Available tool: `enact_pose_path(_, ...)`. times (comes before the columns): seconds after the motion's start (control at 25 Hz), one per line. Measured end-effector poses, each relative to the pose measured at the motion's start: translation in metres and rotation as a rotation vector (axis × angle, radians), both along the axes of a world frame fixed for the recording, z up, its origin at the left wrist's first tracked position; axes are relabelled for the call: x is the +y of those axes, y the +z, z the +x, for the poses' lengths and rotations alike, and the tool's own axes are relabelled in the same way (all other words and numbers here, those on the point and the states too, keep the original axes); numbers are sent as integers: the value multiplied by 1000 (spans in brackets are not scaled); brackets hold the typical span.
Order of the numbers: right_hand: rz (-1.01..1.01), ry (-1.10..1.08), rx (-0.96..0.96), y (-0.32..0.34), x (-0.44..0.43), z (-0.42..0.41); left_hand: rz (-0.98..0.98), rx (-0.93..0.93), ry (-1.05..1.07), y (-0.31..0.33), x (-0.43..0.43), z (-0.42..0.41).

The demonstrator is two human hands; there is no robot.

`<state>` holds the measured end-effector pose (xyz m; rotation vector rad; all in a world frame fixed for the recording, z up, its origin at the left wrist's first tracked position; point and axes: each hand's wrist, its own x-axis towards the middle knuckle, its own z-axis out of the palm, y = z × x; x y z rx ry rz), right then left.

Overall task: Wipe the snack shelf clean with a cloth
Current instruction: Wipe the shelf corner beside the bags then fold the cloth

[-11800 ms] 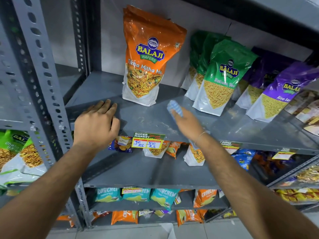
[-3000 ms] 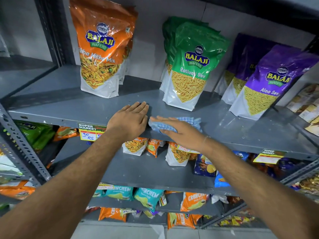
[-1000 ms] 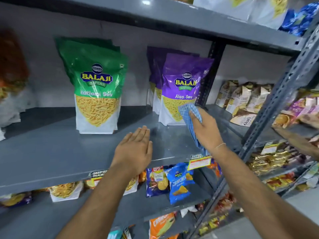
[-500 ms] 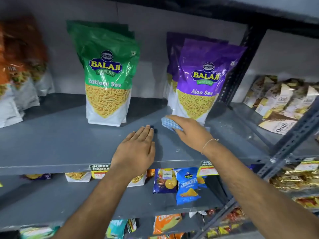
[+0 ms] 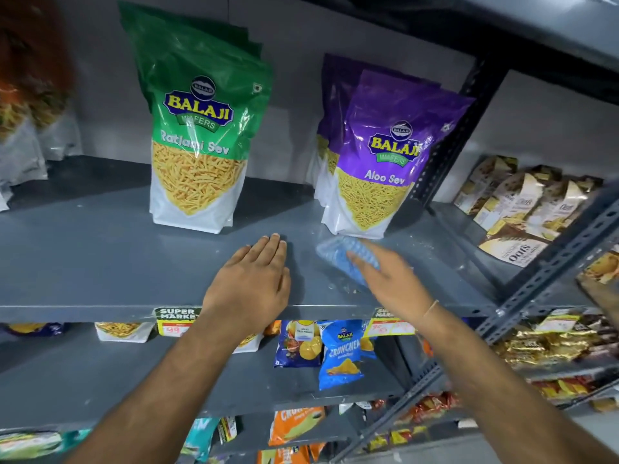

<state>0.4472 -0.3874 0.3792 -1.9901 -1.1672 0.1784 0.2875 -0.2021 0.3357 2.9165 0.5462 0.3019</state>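
Observation:
The grey metal snack shelf runs across the view at chest height. My right hand holds a blue checked cloth down on the shelf, just in front of the purple Aloo Sev bag; hand and cloth are motion-blurred. My left hand rests flat on the shelf near its front edge, fingers straight, a short gap left of the cloth. White specks of dust lie on the shelf around the cloth.
A green Ratlami Sev bag stands behind my left hand. Orange bags are at the far left. A slotted upright post bounds the shelf on the right, with oats packs beyond. Price tags hang on the front edge.
My right hand has slid the cloth a little toward me and to the right along the shelf. My left hand has stayed flat in the same spot. The view moved closer.

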Motion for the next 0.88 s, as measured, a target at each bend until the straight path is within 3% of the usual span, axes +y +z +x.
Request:
enact_pose_path(0.16,331,-441,144,50,-18,65,6,12,8,6,-9,13)
enact_pose_path(0.4,270,-824,-32,81,-9,188,17,-7,-37,-2,-27,38)
enact_pose_path(0.52,-108,-767,-210,51,9,236,-13,-16,-58,-4,-22,36)
enact_pose_path(0.6,-405,-606,-215,15,12,258,-11,-10,-67,-2,-23,38)
enact_pose_path(0.76,-323,-418,-53,-20,16,290,-5,-16,-56,-6,-22,40)
enact_pose_path(0.88,-283,-358,-21,3,6,244,14,-27,-50,-8,-21,42)
